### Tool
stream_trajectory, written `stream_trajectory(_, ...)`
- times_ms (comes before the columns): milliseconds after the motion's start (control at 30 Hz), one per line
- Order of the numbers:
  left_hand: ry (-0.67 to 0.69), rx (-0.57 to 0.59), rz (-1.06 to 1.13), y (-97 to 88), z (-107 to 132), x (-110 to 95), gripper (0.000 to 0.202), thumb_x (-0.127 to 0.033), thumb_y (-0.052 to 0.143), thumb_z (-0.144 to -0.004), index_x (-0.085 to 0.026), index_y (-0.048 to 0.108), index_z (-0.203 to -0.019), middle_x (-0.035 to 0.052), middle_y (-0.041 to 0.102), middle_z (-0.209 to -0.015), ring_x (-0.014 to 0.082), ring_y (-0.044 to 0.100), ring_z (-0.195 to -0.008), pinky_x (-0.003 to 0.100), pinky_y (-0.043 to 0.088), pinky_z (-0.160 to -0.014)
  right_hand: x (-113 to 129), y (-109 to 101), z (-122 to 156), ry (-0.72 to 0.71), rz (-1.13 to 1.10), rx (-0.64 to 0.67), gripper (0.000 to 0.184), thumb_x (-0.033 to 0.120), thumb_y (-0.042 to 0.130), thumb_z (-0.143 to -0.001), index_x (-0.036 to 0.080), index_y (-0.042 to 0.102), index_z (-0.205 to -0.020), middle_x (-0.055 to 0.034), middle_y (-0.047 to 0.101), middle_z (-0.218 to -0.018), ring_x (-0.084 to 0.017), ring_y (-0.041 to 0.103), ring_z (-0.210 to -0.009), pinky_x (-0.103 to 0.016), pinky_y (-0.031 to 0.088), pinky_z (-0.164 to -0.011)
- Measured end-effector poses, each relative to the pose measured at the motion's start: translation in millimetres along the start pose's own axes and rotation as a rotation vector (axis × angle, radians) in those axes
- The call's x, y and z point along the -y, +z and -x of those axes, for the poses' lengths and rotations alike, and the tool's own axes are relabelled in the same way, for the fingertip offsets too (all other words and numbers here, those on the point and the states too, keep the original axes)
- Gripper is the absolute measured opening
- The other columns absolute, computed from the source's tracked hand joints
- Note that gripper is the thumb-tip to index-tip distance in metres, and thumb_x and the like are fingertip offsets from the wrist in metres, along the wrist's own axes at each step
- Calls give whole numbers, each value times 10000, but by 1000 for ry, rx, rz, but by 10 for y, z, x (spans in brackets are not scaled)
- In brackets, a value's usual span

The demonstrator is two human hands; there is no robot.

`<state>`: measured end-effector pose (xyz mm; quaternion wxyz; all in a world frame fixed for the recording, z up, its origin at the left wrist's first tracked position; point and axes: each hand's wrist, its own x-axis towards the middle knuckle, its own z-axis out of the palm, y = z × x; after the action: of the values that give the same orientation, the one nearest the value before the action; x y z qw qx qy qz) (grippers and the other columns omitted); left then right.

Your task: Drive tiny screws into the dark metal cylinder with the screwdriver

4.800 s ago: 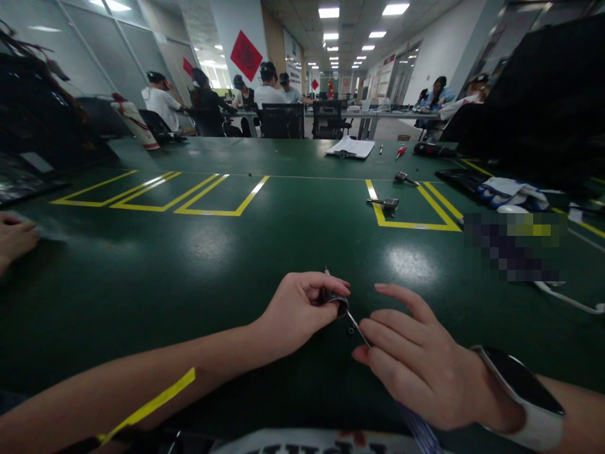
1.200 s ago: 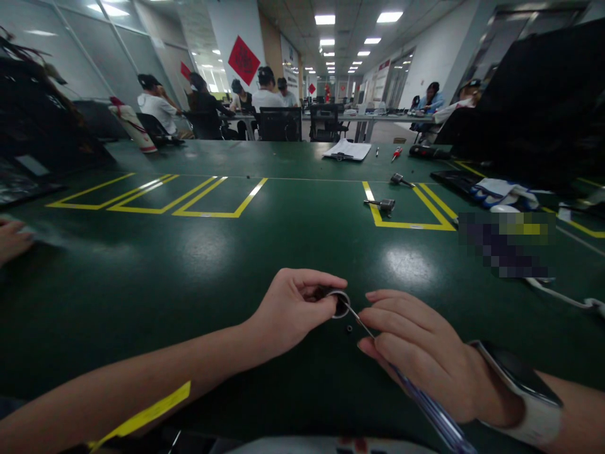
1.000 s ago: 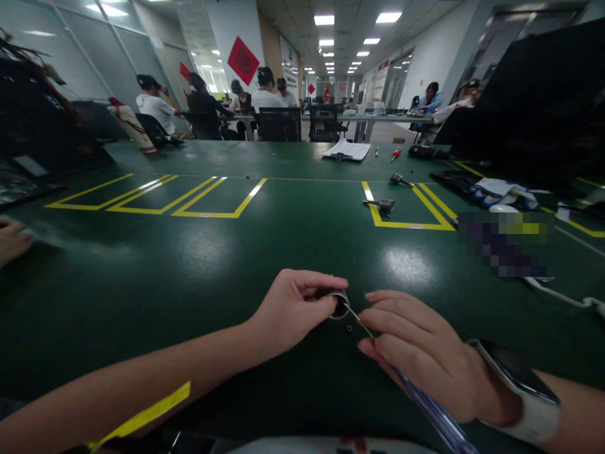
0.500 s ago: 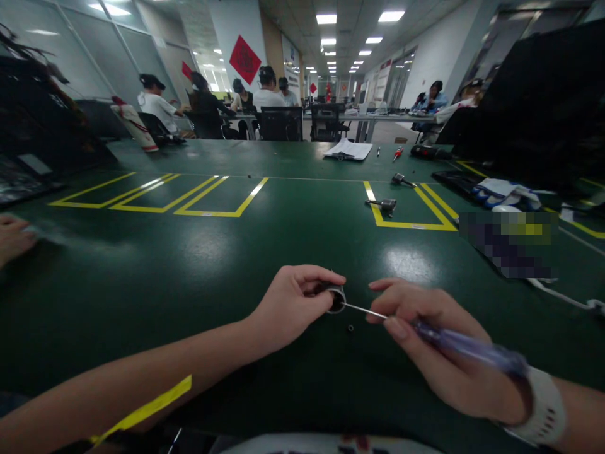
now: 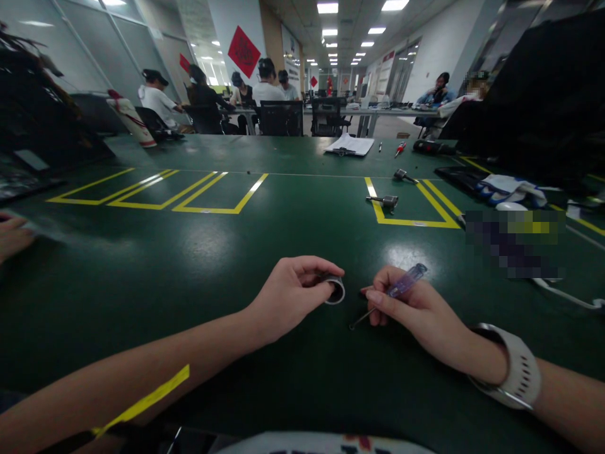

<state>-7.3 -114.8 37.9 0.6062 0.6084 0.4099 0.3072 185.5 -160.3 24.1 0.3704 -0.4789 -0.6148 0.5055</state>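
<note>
At the centre of the frame, the left hand (image 5: 295,299) pinches a hollow metal cylinder (image 5: 341,292) between thumb and fingers, its round open end turned toward the right side of the picture. The thumb lies at the rim and partly covers the opening, so the inside is hard to make out.

Right of centre, the right hand (image 5: 413,306) grips a slim screwdriver (image 5: 401,285) between thumb and fingers. Its translucent purple handle points up and to the right, and its thin metal shaft slants down to the lower left. The tip meets a small dark ring (image 5: 351,327) on the green tabletop (image 5: 203,340), just below the cylinder and apart from it; whether the tip sits inside the ring, I cannot tell. A watch with a pale strap (image 5: 522,372) circles the right wrist.

Toward the upper right, a metal part with a shaft (image 5: 389,201) lies across a yellow tape outline (image 5: 416,223), with a similar part (image 5: 401,174) just behind it. Farther back are a clipboard with papers (image 5: 352,145) and a red-handled tool (image 5: 401,149). Another person's hand (image 5: 15,238) shows at the left edge.
</note>
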Motion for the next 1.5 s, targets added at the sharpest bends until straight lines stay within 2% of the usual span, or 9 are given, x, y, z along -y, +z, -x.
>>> stream_trajectory(233,-49,23,122,-21,-19,-23,268,-102,643,-672,-143,664,-936,53,694,-932,172,637,-858,332,503,-813,-25,32,49,-48,44,-32,195,360,530,-840,181,487,-773,2,577,-643,-129,571,-605,-254,453,-555)
stream_trajectory(433,-49,-4,243,-56,-21,-16,287,-86,640,-647,-145,661,-927,70,665,-1031,214,612,-947,363,511,-810,-91,-8,60,-17,-285,-54,159,329,564,-837,196,487,-797,25,602,-630,-112,573,-597,-263,468,-600)
stream_trajectory(533,-54,-2,245,-68,-25,-24,292,-72,635,-653,-152,658,-933,64,657,-1053,207,608,-963,355,506,-824,-81,-39,57,-94,-383,-95,104,290,549,-855,210,495,-819,31,620,-661,-110,590,-634,-265,482,-631)
stream_trajectory(600,-58,7,239,-68,-21,-28,312,-65,643,-649,-156,654,-947,58,659,-1052,197,608,-961,342,498,-835,-64,-36,68,-209,-372,-144,68,270,532,-867,222,499,-833,27,633,-705,-117,607,-685,-272,495,-659)
stream_trajectory(767,-34,25,254,-19,28,-28,327,-65,683,-628,-154,625,-937,53,664,-1050,177,615,-936,317,497,-820,-14,35,144,-463,1,-239,49,197,516,-870,240,505,-890,-4,633,-863,-130,616,-775,-277,512,-678)
stream_trajectory(933,-1,18,266,29,87,-30,257,-46,678,-639,-140,592,-862,55,661,-1060,156,639,-861,290,520,-753,60,88,208,-668,389,-215,77,144,509,-850,213,496,-883,-32,623,-854,-139,606,-769,-280,511,-666)
stream_trajectory(1100,42,49,238,19,107,1,233,-88,693,-651,-151,620,-864,29,685,-953,131,654,-774,262,522,-729,89,96,191,-804,544,-161,67,134,481,-859,201,486,-860,-46,641,-843,-138,612,-796,-273,523,-710)
stream_trajectory(1267,52,64,187,42,115,40,242,-118,671,-678,-153,644,-916,25,703,-829,134,658,-755,245,519,-705,31,83,173,-841,659,-59,60,127,478,-864,173,513,-847,-45,650,-842,-136,615,-855,-312,489,-849)
stream_trajectory(1500,91,4,87,127,126,32,245,-73,626,-667,-129,649,-904,44,713,-862,143,667,-782,249,537,-727,-32,96,189,-962,784,-100,81,78,529,-820,151,502,-795,-68,656,-837,-154,610,-838,-351,474,-869)
